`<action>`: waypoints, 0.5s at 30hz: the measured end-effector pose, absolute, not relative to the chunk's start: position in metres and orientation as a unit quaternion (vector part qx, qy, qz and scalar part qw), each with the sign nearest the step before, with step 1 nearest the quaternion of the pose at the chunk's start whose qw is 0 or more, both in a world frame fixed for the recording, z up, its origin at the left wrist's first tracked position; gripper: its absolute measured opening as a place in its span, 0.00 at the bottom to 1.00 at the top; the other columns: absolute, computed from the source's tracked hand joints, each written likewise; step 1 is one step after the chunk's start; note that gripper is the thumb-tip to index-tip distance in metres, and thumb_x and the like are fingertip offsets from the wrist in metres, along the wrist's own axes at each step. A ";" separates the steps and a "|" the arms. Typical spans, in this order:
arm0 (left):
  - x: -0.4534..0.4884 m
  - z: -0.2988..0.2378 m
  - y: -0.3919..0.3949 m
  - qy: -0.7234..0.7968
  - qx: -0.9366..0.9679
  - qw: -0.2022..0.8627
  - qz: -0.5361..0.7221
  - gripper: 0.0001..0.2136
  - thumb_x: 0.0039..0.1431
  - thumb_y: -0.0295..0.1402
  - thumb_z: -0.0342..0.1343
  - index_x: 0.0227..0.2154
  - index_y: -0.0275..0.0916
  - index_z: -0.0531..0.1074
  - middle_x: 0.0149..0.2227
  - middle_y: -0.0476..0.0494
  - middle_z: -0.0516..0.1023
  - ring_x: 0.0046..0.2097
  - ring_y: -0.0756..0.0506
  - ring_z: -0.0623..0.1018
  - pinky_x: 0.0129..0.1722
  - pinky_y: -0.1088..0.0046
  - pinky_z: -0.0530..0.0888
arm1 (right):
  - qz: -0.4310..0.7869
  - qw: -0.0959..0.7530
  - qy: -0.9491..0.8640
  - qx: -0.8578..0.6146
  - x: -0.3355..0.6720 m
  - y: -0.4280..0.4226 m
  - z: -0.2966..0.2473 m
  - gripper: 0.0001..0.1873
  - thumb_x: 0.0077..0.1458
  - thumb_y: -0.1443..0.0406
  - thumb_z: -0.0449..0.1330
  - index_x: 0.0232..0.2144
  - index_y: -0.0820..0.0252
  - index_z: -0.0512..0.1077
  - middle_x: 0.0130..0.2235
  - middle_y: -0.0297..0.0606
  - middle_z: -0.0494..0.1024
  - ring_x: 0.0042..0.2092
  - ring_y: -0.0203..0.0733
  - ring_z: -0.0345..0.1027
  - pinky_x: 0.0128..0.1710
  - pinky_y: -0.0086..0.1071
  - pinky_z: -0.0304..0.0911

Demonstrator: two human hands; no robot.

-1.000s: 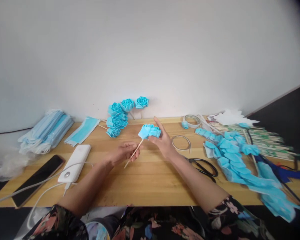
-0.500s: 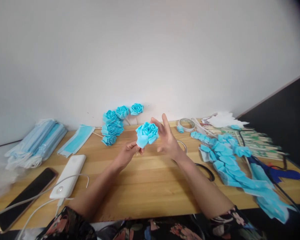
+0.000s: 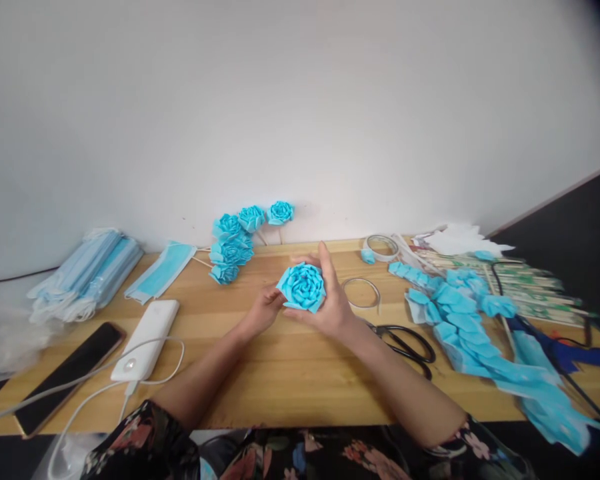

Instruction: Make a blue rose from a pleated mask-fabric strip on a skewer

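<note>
A blue handmade flower (image 3: 303, 287) with layered petals faces up in front of me at the middle of the table. My left hand (image 3: 264, 311) is closed in a pinch beneath its left side; the stem there is hidden. My right hand (image 3: 333, 300) cups the flower's right side, thumb under it and fingers curled round behind. Black-handled scissors (image 3: 407, 345) lie by my right forearm, next to a thin wire ring (image 3: 363, 293). More blue flowers (image 3: 233, 247) on thin sticks rest near the wall.
Folded blue petal pieces (image 3: 473, 333) spread over the right side, near a blue glue gun (image 3: 575, 353) and a tape roll (image 3: 380, 247). On the left are stacked masks (image 3: 85, 273), a single mask (image 3: 163, 270), a white power bank (image 3: 145, 340) with cable, and a phone (image 3: 70, 377).
My right hand has gone from spread fingers beside the flower to cupping it. The flower has turned to show its face and sits slightly lower and right. The view has shifted a little.
</note>
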State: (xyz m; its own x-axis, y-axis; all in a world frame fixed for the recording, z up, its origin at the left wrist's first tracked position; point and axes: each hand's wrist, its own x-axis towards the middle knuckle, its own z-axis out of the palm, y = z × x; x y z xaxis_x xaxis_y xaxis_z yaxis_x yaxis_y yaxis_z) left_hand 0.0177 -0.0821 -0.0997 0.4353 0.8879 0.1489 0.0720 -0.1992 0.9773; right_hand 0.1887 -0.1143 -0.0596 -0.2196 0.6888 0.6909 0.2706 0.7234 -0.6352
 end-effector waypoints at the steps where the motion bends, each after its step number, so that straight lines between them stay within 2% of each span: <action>1: 0.018 -0.101 -0.082 0.358 0.669 0.519 0.393 0.21 0.52 0.54 0.60 0.21 0.40 0.75 0.30 0.42 0.78 0.38 0.40 0.76 0.45 0.61 0.73 | 0.189 0.539 -0.757 -0.319 0.188 -0.114 -0.060 0.64 0.49 0.52 0.70 0.71 0.51 0.28 0.57 0.49 0.72 0.58 0.51 0.69 0.57 0.45 0.67; 7: 0.017 -0.107 -0.083 0.366 0.675 0.506 0.392 0.17 0.53 0.49 0.61 0.21 0.40 0.74 0.28 0.43 0.78 0.37 0.42 0.76 0.46 0.61 0.74 | 0.148 0.548 -0.757 -0.324 0.191 -0.114 -0.064 0.58 0.49 0.54 0.70 0.71 0.50 0.39 0.53 0.45 0.76 0.52 0.50 0.74 0.52 0.41 0.71; 11: 0.017 -0.108 -0.085 0.374 0.680 0.505 0.378 0.15 0.55 0.46 0.61 0.21 0.40 0.73 0.27 0.43 0.78 0.40 0.40 0.77 0.48 0.60 0.74 | 0.136 0.544 -0.757 -0.336 0.192 -0.115 -0.067 0.55 0.51 0.55 0.69 0.71 0.51 0.41 0.52 0.45 0.77 0.53 0.50 0.74 0.54 0.42 0.70; 15: 0.017 -0.111 -0.083 0.372 0.673 0.502 0.395 0.16 0.50 0.46 0.65 0.21 0.39 0.73 0.27 0.43 0.79 0.41 0.40 0.77 0.47 0.61 0.75 | 0.145 0.531 -0.755 -0.358 0.192 -0.116 -0.066 0.55 0.52 0.56 0.69 0.71 0.52 0.41 0.54 0.46 0.76 0.55 0.52 0.72 0.57 0.44 0.67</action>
